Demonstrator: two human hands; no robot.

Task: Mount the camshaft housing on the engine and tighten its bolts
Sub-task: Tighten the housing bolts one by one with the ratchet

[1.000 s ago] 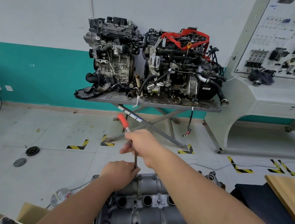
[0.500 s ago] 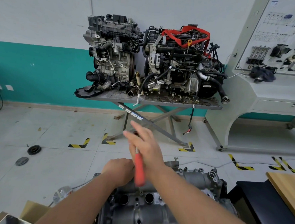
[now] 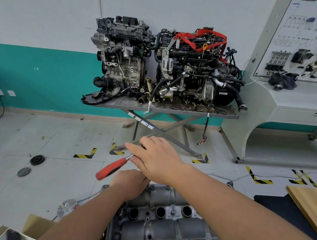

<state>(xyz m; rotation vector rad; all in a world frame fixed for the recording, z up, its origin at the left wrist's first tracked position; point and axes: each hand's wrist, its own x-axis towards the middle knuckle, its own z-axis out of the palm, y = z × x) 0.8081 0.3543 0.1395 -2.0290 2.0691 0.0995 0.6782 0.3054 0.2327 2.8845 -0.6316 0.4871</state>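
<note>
The grey camshaft housing point(image 3: 160, 218) lies on the engine at the bottom centre, with three round holes along its top. My right hand point(image 3: 157, 159) holds the metal shank of a ratchet wrench, whose red handle point(image 3: 112, 168) points down to the left. My left hand point(image 3: 131, 184) grips something at the housing's far left corner, under the wrench; what its fingers hold is hidden. The wrench head is covered by my hands.
Two complete engines point(image 3: 163, 65) stand on a grey scissor table point(image 3: 172, 109) by the teal wall. A white training board point(image 3: 292, 71) is at right. A wooden board point(image 3: 308, 206) and cardboard box point(image 3: 31, 226) flank me. Round parts point(image 3: 37, 160) lie on the floor.
The red handle swung from pointing up and away, through pointing down towards me, to pointing left. My right hand moved along with it. The left hand stayed at the housing's corner.
</note>
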